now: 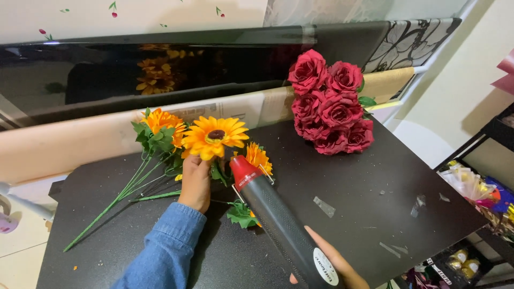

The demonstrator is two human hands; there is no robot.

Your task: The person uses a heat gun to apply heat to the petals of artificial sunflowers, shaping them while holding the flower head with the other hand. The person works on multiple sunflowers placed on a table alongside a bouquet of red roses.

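- Sunflower (215, 136) sits upright at the back of the black table (342, 198), its stem pinched in the left hand (195, 182).
- Right hand (334, 265) is wrapped around a black heat gun (278, 217), red nozzle just beside the bloom.
- More sunflowers (160, 126) lie loose; red roses (329, 104) look untouched, so work seems early.

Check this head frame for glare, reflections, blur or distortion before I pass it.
Head view: lighting is even and soft, with faint shadows under the red roses. The glossy black panel mirrors yellow flowers and carries a bright glare spot at its left end. The sunflower in the left hand is sharp; straight edges bow slightly toward the borders.
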